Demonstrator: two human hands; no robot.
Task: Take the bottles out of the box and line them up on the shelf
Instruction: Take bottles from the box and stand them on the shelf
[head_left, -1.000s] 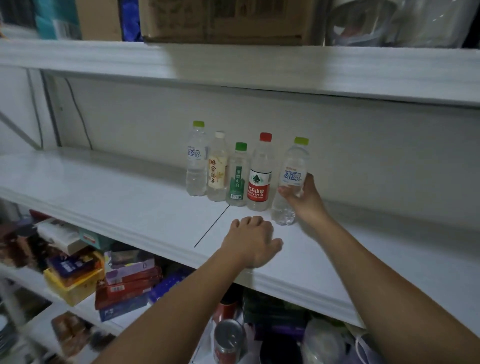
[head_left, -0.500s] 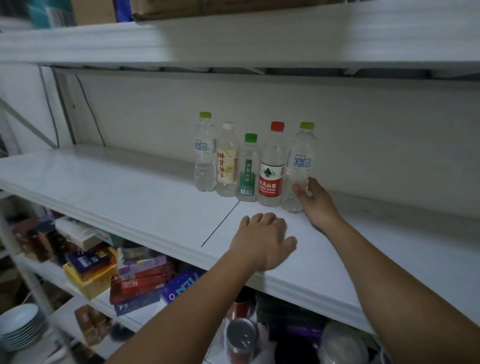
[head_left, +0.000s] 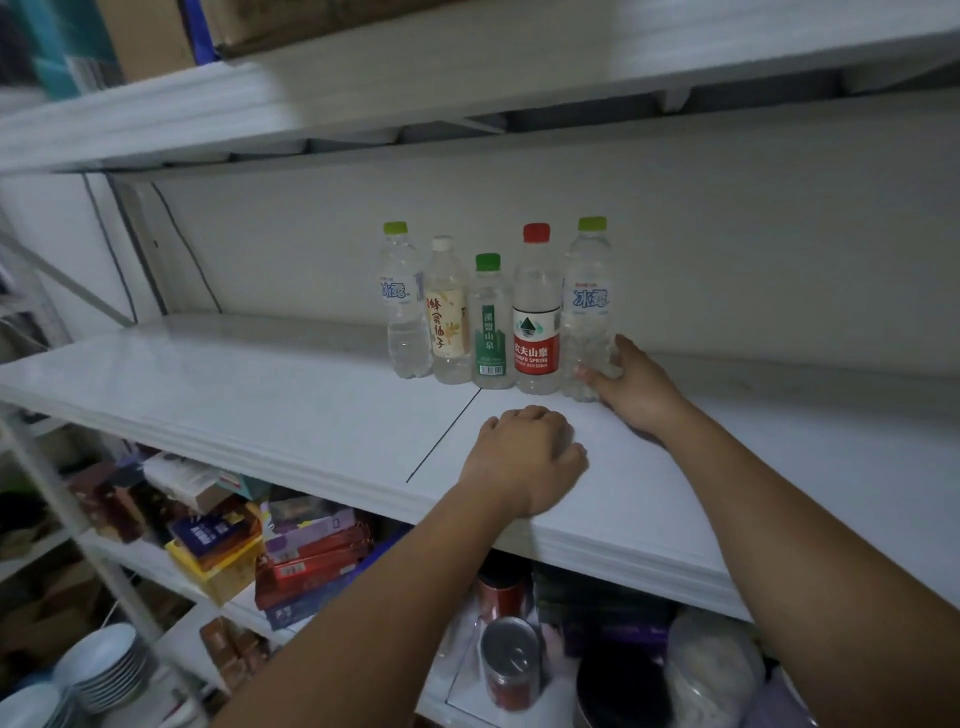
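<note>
Several bottles stand upright in a row against the back wall of the white shelf (head_left: 260, 395). From the left: a lime-capped clear bottle (head_left: 401, 306), a white-capped bottle with a cream label (head_left: 447, 317), a short green-labelled bottle (head_left: 489, 327), a red-capped bottle (head_left: 537, 317) and a second lime-capped bottle (head_left: 587, 301) at the right end. My right hand (head_left: 636, 387) grips the base of that last bottle, which touches the red-capped one. My left hand (head_left: 527, 457) rests on the shelf in front of the row, fingers curled under, holding nothing. No box is in view.
Another white shelf (head_left: 467, 67) hangs overhead with cardboard boxes (head_left: 145, 36) on it. Below are stacked coloured packets (head_left: 306, 556), a metal can (head_left: 509, 665) and a stack of white bowls (head_left: 98, 670) at lower left. Shelf room lies left and right of the row.
My right hand slid the right-end bottle back from the front of the row into line beside the red-capped bottle. My left hand stayed on the shelf. The camera dipped lower.
</note>
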